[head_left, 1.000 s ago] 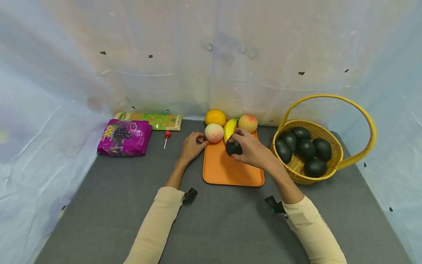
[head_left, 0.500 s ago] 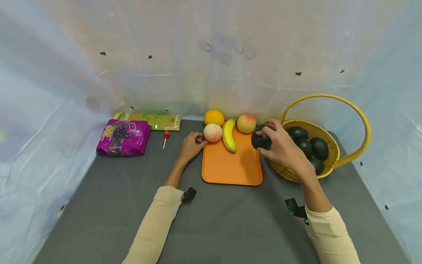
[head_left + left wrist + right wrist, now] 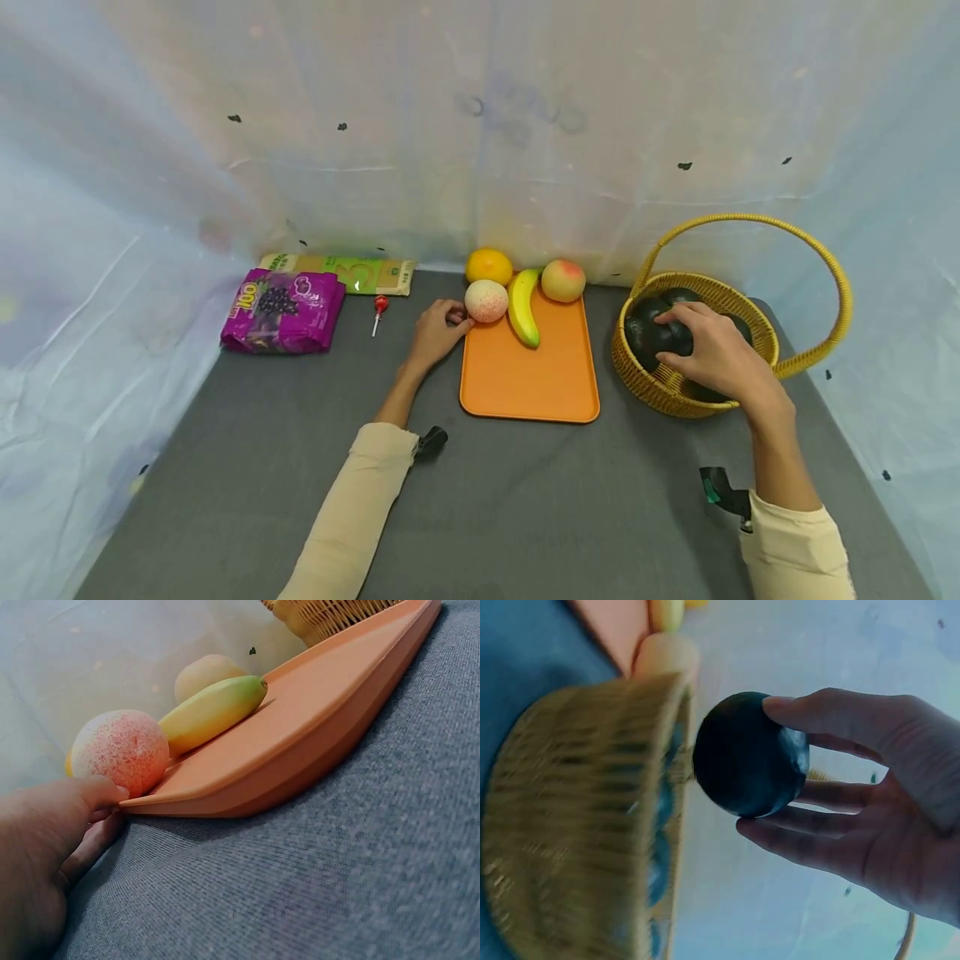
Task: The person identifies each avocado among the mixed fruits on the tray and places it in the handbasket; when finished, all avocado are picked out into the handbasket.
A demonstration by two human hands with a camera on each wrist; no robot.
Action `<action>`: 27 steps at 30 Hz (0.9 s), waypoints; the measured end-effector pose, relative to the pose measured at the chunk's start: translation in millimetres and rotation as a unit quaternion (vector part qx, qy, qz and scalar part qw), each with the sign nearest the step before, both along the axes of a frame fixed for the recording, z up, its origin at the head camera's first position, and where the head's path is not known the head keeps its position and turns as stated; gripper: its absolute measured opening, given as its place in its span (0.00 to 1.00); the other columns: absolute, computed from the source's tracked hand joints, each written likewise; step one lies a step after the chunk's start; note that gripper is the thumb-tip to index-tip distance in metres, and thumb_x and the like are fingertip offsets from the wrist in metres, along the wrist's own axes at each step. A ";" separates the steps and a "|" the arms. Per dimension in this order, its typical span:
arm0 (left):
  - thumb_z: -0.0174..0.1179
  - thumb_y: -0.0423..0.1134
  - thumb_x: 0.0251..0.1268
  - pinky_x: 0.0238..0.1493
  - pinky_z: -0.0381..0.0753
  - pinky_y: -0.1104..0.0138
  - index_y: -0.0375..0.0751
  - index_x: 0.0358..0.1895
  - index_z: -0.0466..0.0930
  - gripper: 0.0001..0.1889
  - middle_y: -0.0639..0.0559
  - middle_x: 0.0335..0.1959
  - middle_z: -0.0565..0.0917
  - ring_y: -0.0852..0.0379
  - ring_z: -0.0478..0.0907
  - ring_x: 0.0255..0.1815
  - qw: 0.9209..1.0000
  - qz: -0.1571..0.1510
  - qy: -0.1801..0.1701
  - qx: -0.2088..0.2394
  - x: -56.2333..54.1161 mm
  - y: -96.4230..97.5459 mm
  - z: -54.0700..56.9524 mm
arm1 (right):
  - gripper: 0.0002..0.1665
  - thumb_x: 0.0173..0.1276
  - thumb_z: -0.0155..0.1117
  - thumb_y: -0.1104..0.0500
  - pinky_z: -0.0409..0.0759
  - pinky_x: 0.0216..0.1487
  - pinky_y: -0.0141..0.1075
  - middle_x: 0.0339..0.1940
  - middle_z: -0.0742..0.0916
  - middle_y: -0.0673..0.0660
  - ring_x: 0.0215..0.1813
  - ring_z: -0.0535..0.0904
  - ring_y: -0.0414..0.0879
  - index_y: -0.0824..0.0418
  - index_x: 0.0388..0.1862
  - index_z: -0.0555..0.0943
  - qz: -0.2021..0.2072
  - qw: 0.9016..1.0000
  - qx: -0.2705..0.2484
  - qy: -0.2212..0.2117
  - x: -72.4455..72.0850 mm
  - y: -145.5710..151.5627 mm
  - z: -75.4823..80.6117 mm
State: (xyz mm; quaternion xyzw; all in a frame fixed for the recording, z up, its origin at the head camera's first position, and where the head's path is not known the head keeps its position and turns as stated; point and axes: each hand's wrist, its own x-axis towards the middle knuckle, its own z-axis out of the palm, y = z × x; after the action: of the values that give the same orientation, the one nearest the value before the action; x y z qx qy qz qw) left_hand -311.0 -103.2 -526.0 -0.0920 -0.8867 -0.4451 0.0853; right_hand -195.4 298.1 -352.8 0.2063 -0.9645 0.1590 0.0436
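My right hand [image 3: 716,350] grips a dark avocado [image 3: 750,754] between thumb and fingers, over the yellow wicker basket [image 3: 652,392]. Other avocados [image 3: 681,295] lie inside the basket, partly hidden by that hand. At the left edge of the orange tray [image 3: 528,383], my left hand [image 3: 437,336] pinches the rim, thumb on top and fingers below. Along the tray's far side sit a speckled peach [image 3: 486,301] close to the left thumb, a yellow orange [image 3: 489,266], a banana [image 3: 522,308] and a second peach [image 3: 563,281].
Back left on the grey table [image 3: 480,508] lie a purple grape-print packet [image 3: 285,312], a green-and-tan packet [image 3: 360,275] and a red lollipop [image 3: 381,305]. The basket's tall handle [image 3: 750,218] arches above it. Pale plastic sheeting [image 3: 480,125] encloses the back and sides.
My right hand has carried the avocado from over the tray, beside the banana, rightward to above the basket. The left hand has stayed at the tray's left edge.
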 end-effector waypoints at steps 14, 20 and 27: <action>0.69 0.45 0.69 0.62 0.80 0.48 0.37 0.57 0.84 0.19 0.39 0.49 0.83 0.44 0.85 0.49 1.000 -0.002 -0.002 -0.002 0.6 -0.5 -1.2 | 0.24 0.68 0.72 0.63 0.80 0.58 0.64 0.64 0.82 0.76 0.64 0.78 0.75 0.67 0.62 0.83 0.040 0.992 0.057 -0.109 1.0 32.8 -39.4; 0.68 0.45 0.69 0.61 0.80 0.48 0.37 0.57 0.84 0.19 0.39 0.49 0.84 0.44 0.85 0.49 1.000 -0.008 -0.003 0.000 0.6 1.3 -4.3 | 0.22 0.66 0.71 0.68 0.80 0.57 0.63 0.61 0.84 0.73 0.62 0.79 0.73 0.67 0.60 0.84 0.041 0.989 0.073 -0.119 -2.2 28.9 -44.2; 0.66 0.44 0.72 0.60 0.80 0.48 0.35 0.56 0.85 0.17 0.38 0.48 0.84 0.43 0.85 0.49 1.000 -0.003 0.006 0.007 -1.1 -2.4 -6.1 | 0.23 0.67 0.70 0.68 0.80 0.57 0.62 0.61 0.84 0.73 0.62 0.79 0.72 0.68 0.61 0.81 0.059 0.990 0.058 -0.113 -5.2 27.5 -49.0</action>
State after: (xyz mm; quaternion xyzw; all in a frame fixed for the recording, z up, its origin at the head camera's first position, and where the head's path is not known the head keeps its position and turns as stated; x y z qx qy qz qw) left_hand -312.1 -105.6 -532.1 -0.0961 -0.8826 -0.4513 0.0898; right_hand -200.6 325.7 -401.8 0.2455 -0.9571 0.1272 -0.0872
